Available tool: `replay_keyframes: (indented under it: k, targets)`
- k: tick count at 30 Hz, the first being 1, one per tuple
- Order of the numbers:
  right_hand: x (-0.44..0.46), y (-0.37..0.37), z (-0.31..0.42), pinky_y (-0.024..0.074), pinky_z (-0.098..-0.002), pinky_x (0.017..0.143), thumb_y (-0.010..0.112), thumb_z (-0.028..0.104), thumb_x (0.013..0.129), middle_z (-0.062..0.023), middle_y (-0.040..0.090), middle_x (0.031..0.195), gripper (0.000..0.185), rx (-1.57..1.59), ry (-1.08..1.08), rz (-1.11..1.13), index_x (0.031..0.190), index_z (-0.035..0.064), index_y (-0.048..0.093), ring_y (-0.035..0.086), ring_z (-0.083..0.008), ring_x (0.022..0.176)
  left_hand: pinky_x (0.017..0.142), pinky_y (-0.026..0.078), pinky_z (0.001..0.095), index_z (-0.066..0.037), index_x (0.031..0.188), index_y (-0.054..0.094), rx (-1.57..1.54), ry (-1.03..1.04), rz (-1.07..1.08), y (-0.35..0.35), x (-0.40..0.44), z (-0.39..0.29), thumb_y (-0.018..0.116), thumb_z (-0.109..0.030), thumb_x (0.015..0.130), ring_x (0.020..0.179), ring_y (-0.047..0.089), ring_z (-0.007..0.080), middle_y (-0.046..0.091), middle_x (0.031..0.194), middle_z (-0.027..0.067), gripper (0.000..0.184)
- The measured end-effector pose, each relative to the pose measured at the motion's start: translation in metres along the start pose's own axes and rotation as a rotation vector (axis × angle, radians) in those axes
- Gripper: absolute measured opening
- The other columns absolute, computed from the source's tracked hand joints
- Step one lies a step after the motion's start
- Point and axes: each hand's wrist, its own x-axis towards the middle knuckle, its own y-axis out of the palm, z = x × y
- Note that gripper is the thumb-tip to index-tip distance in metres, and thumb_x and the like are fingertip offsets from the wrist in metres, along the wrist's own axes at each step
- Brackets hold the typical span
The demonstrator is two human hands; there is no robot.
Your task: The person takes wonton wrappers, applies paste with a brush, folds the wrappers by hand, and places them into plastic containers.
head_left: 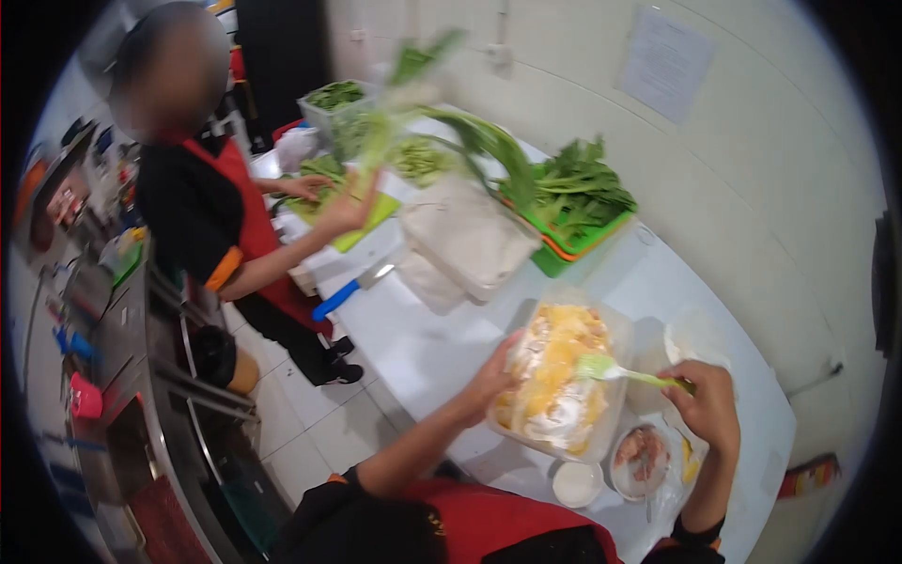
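Observation:
My left hand (491, 381) grips the left side of a clear plastic container (615, 338), tilted slightly on the table. Inside it lie yellow-orange pieces (564, 348) partly covered with white powder or cream. In my right hand (705, 402) is a basting brush (594, 368) with a light green head and a green handle. Its head rests on or just over the yellow food; contact is hard to tell. Below my right hand stands a bowl (642, 461) with pinkish, meat-like pieces. Beside that bowl is a small white cup (578, 483).
Across the white table (376, 315), a co-worker (202, 188) holds a long leafy stalk (376, 141) over a green cutting board (371, 226). A blue-handled knife (352, 291) lies nearby. A green basket of leafy vegetables (583, 202) and a covered beige box (479, 235) stand near the wall.

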Motion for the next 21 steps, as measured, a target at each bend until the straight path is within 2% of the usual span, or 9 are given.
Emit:
replay_keyframes:
  k: [4, 7, 10, 13, 20, 21]
  targets:
    - [0.003, 0.0, -0.003, 0.0471, -0.0326, 0.063, 0.067, 0.01, 0.07, -0.0108, 0.065, 0.077, 0.016, -0.095, 0.023, -0.084, 0.085, 0.008, 0.068, 0.061, -0.0275, 0.069, 0.108, 0.028, 0.0374, -0.004, 0.143, 0.017, -0.082, 0.007, 0.073, 0.0, -0.012, -0.006, 0.057, -0.016, 0.06, 0.131, 0.034, 0.0262, 0.032, 0.14, 0.0151, 0.093]
    - [0.004, -0.004, -0.01, 0.0469, -0.0336, 0.063, 0.066, 0.011, 0.071, -0.0102, 0.065, 0.078, 0.015, 0.057, 0.042, 0.025, 0.086, 0.0093, 0.068, 0.061, -0.0272, 0.07, 0.108, 0.028, 0.0373, -0.004, 0.143, 0.017, -0.045, -0.029, 0.064, 0.0, -0.018, -0.007, 0.059, -0.017, 0.057, 0.13, 0.034, 0.0265, 0.031, 0.14, 0.0155, 0.096]
    - [0.002, -0.008, -0.002, 0.047, -0.0349, 0.065, 0.066, 0.011, 0.072, -0.01, 0.066, 0.079, 0.014, -0.076, 0.004, 0.07, 0.086, 0.0088, 0.068, 0.062, -0.0275, 0.071, 0.108, 0.028, 0.0372, -0.004, 0.142, 0.017, -0.049, -0.012, 0.103, -0.004, -0.016, 0.003, 0.06, -0.016, 0.054, 0.13, 0.034, 0.0266, 0.032, 0.14, 0.016, 0.099]
    - [0.004, -0.01, -0.016, 0.0473, -0.0348, 0.065, 0.067, 0.011, 0.072, -0.0104, 0.066, 0.08, 0.014, -0.11, 0.042, -0.081, 0.086, 0.0087, 0.068, 0.062, -0.0278, 0.072, 0.108, 0.025, 0.0359, -0.002, 0.143, 0.016, -0.009, 0.021, 0.189, -0.011, -0.017, 0.009, 0.065, -0.029, 0.067, 0.131, 0.032, 0.0239, 0.031, 0.141, 0.0147, 0.094]
    - [-0.017, -0.053, -0.057, 0.0464, -0.0337, 0.064, 0.065, 0.01, 0.071, -0.0118, 0.066, 0.075, 0.017, 0.002, 0.341, -0.228, 0.088, 0.0073, 0.068, 0.061, -0.0285, 0.068, 0.106, 0.028, 0.0362, -0.004, 0.143, 0.017, -0.036, -0.01, 0.151, -0.014, -0.019, 0.016, 0.069, -0.03, 0.065, 0.129, 0.035, 0.0248, 0.035, 0.139, 0.0147, 0.097]
    - [-0.019, -0.06, -0.058, 0.0473, -0.0366, 0.067, 0.063, 0.011, 0.071, -0.0127, 0.066, 0.077, 0.016, -0.082, 0.464, -0.249, 0.086, 0.0088, 0.068, 0.062, -0.0295, 0.071, 0.106, 0.03, 0.0368, -0.004, 0.143, 0.018, -0.037, -0.008, 0.143, -0.011, -0.021, 0.013, 0.07, -0.03, 0.065, 0.128, 0.036, 0.0251, 0.036, 0.138, 0.0146, 0.098]
